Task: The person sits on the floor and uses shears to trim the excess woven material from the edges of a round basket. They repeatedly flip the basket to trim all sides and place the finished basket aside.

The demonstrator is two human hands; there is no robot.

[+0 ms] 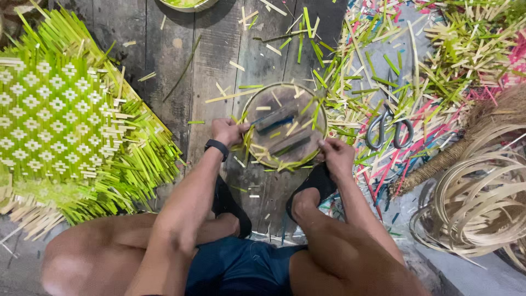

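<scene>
Two hands on one round bamboo hoop (284, 125) lying flat on the dark wooden plank floor (211, 60), center of frame. Left hand (227, 131), with a black wristband (217, 147), is curled closed on the hoop's left rim, pinching green strips (247, 143) there. Right hand (336, 155) is closed on the lower right rim; can't tell exactly what the fingers pinch. Inside the hoop: two dark flat bars (282, 127) and a few loose strip offcuts. Person sits cross-legged at the bottom of frame, black sandals (315, 183) just below the hoop, blue shorts (241, 266).

Left side of frame: a large green-and-white woven mat (52, 118) with loose strip ends fanning out along its edge. Right of the hoop: scissors (390, 125) lying on a heap of green, pink and pale strip scraps (438, 66). Lower right: a coil of pale bamboo hoops (482, 203), beside a brown fibrous bundle (455, 153). Top center edge: part of a round bowl rim (186, 5).
</scene>
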